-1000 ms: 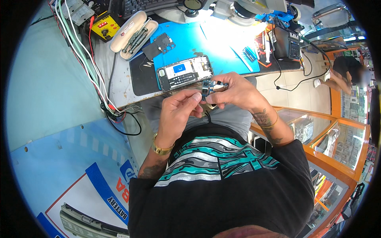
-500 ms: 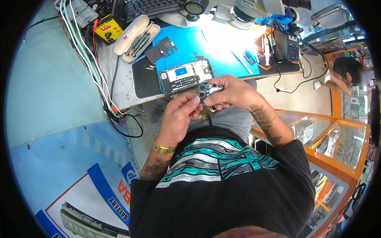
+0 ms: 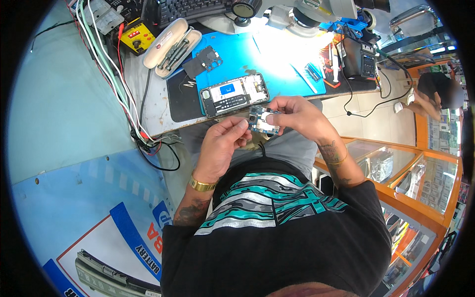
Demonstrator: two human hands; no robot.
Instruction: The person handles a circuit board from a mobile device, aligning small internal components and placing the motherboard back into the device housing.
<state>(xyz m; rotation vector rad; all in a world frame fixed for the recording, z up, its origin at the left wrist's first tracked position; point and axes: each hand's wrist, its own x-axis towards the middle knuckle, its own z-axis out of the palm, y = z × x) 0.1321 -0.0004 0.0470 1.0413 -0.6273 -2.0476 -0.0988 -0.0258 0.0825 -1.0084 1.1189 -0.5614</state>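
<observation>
The person sits at the edge of a cluttered repair bench, both hands raised just in front of the chest. The right hand [image 3: 297, 116] pinches a small blue-and-silver circuit board [image 3: 264, 122] between thumb and curled fingers, holding it in the air just off the near edge of the bench. The left hand [image 3: 223, 143] sits close beside it, its fingers bent inward and their tips at the board's left end; whether they grip it or only touch it I cannot tell. A gold-coloured watch band [image 3: 202, 184] circles the left wrist.

Just beyond the hands, on a dark rectangular work mat [image 3: 180, 96], lies an opened smartphone with a teal frame [image 3: 234, 94], its insides facing up. A bright blue silicone mat [image 3: 277, 64] stretches behind it, lit hard from above, with a black plastic phone inner cover [image 3: 204, 60] lying at its left edge. To the left of that, an open cream-coloured oval case of slim tools [image 3: 172, 48] rests near a yellow multimeter [image 3: 136, 36]. A bundle of white, green and red wires [image 3: 116, 84] runs down the bench's left side. At the back stands a grey microscope head [image 3: 316, 12], and a black boxy meter [image 3: 360, 57] sits to the right.
</observation>
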